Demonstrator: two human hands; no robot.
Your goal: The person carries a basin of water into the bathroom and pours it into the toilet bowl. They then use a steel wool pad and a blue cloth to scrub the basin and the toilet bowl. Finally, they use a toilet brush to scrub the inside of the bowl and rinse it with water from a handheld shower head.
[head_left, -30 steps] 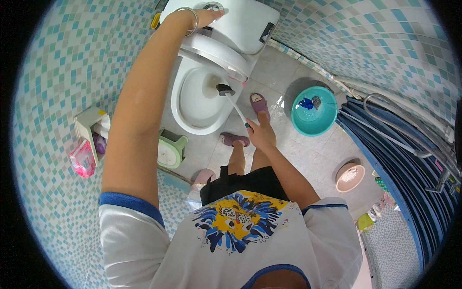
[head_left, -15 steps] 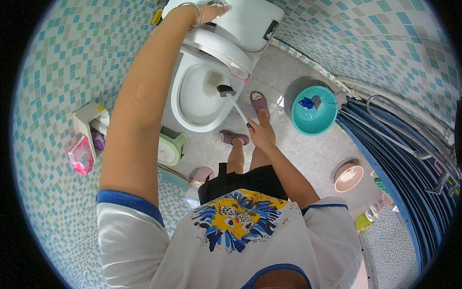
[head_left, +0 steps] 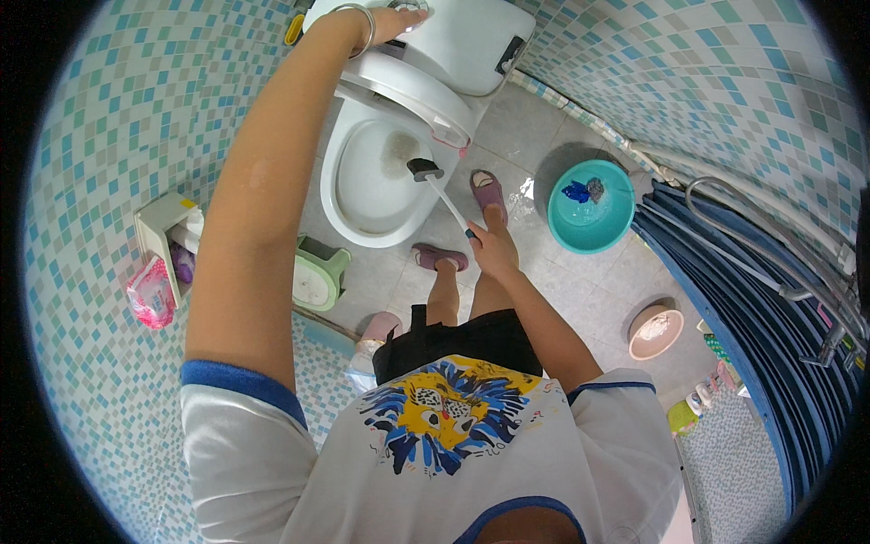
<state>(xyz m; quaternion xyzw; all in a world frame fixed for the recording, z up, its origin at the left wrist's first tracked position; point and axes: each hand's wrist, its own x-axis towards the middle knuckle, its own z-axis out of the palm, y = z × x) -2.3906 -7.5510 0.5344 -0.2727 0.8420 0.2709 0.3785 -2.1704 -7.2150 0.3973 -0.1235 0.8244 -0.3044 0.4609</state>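
Note:
My left hand (head_left: 391,23) reaches across to the toilet tank (head_left: 471,45), fingers stretched out over the round silver flush button (head_left: 408,6) on its lid. Below the tank, the white toilet bowl (head_left: 362,201) has its lid (head_left: 408,86) raised, and the water (head_left: 399,152) inside looks greyish and bubbly. My right hand (head_left: 495,252) is closed around the handle of a toilet brush (head_left: 446,195). The brush's dark head (head_left: 422,170) sits over the right side of the bowl, tilted toward the water.
A turquoise basin (head_left: 591,227) holding a blue item and a scourer stands right of my feet, with a pink basin (head_left: 656,332) nearer. A blue folding curtain (head_left: 761,299) lines the right. A green stool (head_left: 319,276) is left of the bowl; a wall holder (head_left: 159,231) hangs beyond.
The water in the bowl has turned greyer and more bubbly over a wider patch. Both hands and the brush stay nearly in place.

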